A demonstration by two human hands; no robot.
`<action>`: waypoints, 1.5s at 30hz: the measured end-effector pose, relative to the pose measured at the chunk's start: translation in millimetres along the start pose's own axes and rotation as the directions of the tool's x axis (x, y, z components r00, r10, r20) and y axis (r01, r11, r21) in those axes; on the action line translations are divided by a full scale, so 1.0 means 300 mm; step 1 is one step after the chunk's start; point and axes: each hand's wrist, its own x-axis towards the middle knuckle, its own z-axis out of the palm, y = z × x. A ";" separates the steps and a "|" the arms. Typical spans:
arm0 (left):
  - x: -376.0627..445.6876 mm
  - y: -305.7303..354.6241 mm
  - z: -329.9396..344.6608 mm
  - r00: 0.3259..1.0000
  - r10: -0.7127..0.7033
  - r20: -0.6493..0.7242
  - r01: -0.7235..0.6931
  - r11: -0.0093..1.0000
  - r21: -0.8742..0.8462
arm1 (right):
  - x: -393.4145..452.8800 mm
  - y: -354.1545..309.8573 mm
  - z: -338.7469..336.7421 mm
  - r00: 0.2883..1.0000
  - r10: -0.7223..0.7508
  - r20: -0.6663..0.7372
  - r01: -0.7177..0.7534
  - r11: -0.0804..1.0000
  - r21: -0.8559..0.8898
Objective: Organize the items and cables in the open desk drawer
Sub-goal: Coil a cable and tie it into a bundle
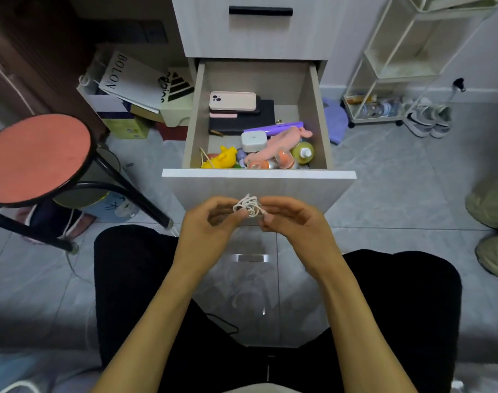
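Two hands: left hand (211,222) and right hand (291,219) raised side by side before the drawer front; fingers of both curled in, pinching a tangled white cable (249,207) between them
Cable position: outside the open drawer (259,173), just below its front edge, above the lap
Floor: grey marbled tiles (398,171); glossy, with soft reflections
Room, left: round stool (35,157) with salmon seat and black legs; white BOLON bag (129,78) and Adidas bag (177,87) leaning over boxes beside the cabinet
Room, right: white wire rack (406,58) on castors; pair of sneakers (427,120) beside it; purple object on the floor partly hidden by the drawer side
Drawer, back: pink phone (232,101) stacked on dark flat cases
Drawer, front: white square charger (253,140), purple bar (273,127), pink plush (282,143), yellow duck toy (223,158), green bottle (304,152), crowded and touching
Hard to make out: small orange and white items at the front wall, overlapped; thin cord at the left corner, end unseen
Cut off: olive shapes at the right border; white cord at the bottom left
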 end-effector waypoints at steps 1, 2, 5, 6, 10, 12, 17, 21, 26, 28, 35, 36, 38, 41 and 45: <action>-0.002 0.003 -0.002 1.000 0.007 -0.022 -0.006 1.000 0.022 | -0.002 -0.001 0.005 1.000 0.004 -0.008 -0.003 0.999 0.035; -0.001 0.003 -0.003 0.999 0.009 -0.040 -0.007 0.999 0.051 | -0.003 0.001 0.011 1.000 0.016 -0.016 -0.014 0.996 0.089; -0.006 -0.007 0.005 0.998 -0.012 -0.068 0.019 0.994 0.106 | -0.005 0.023 0.031 0.997 0.058 -0.046 -0.048 0.982 0.181; -0.010 -0.012 0.010 0.997 -0.021 -0.071 0.029 0.993 0.117 | -0.005 0.031 0.036 0.996 0.065 -0.063 -0.053 0.984 0.168; -0.026 -0.024 0.014 0.996 -0.009 -0.091 0.024 0.985 0.168 | -0.003 0.044 0.044 0.991 0.100 -0.084 -0.086 0.984 0.159; -0.036 -0.015 0.012 0.996 0.020 -0.088 -0.003 0.982 0.187 | -0.004 0.034 0.043 0.992 0.106 -0.072 -0.097 0.988 0.121; -0.057 0.011 -0.003 0.991 0.088 -0.097 -0.064 0.972 0.225 | -0.005 -0.005 0.053 0.996 0.090 -0.003 -0.090 0.996 0.007; -0.072 0.028 -0.027 0.991 0.080 -0.106 -0.060 0.982 0.181 | -0.010 -0.022 0.058 1.000 0.000 0.012 0.002 0.976 -0.217; -0.078 0.034 -0.021 0.997 -0.048 -0.059 0.053 0.996 0.072 | -0.032 -0.005 0.082 0.988 -0.138 -0.070 0.103 0.925 -0.366; -0.080 0.025 -0.020 0.992 -0.116 -0.046 0.116 0.993 0.001 | -0.040 0.009 0.093 0.983 -0.163 -0.088 0.113 0.903 -0.415; -0.067 0.017 0.000 0.973 -0.217 -0.078 0.212 0.975 -0.064 | -0.043 0.004 0.044 0.995 0.062 0.074 -0.035 0.947 -0.319; -0.063 0.016 0.002 0.972 -0.218 -0.085 0.212 0.975 -0.066 | -0.044 0.004 0.040 0.992 0.075 0.101 -0.042 0.954 -0.298; -0.060 0.015 0.004 0.970 -0.228 -0.083 0.222 0.972 -0.077 | -0.049 0.005 0.038 0.989 0.087 0.116 -0.052 0.960 -0.275; -0.069 0.018 0.000 0.972 -0.235 -0.015 0.233 0.969 -0.083 | -0.051 0.015 0.039 0.994 0.085 0.076 -0.060 0.957 -0.283; -0.066 0.016 -0.034 0.984 -0.124 0.126 0.127 0.992 -0.016 | -0.048 0.030 0.042 0.995 0.082 0.057 -0.068 0.976 -0.205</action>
